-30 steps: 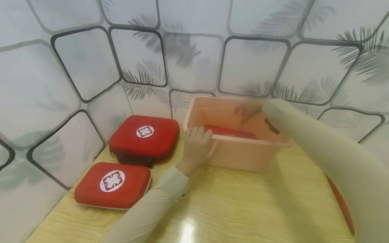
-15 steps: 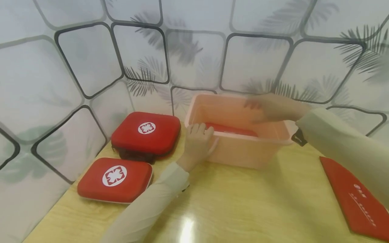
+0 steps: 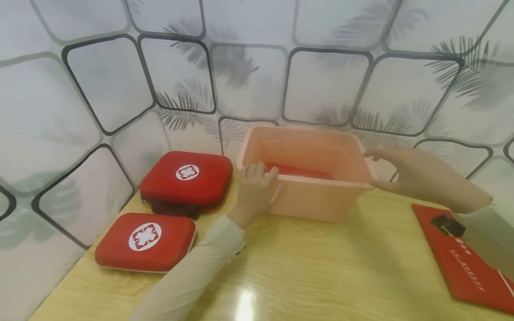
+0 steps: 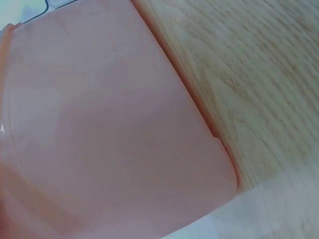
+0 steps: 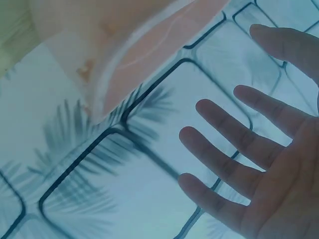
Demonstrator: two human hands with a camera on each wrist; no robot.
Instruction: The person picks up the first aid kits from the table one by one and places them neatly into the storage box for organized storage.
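Pink bin (image 3: 309, 200), left hand (image 3: 254, 189) gripping its rim (image 3: 321, 181), right hand (image 3: 405, 171) spread wide beside it

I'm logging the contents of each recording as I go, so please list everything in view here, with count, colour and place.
Bin: 1, pink-orange, on the table
Item in bin: 1 visible, red, partly hidden
Large case: 1, red, white emblem, left of the bin
Small case: 1, red, white emblem, in front of the large case
Flat item: 1, red, white markings, far right
Table: 1, yellowish wood, beneath everything
Wall covering: pale, dark outlines and leaves, behind
Sleeves: 2, pale, on both arms
Left hand: 1, over the bin's front rim
Right hand: 1, by the bin's right end
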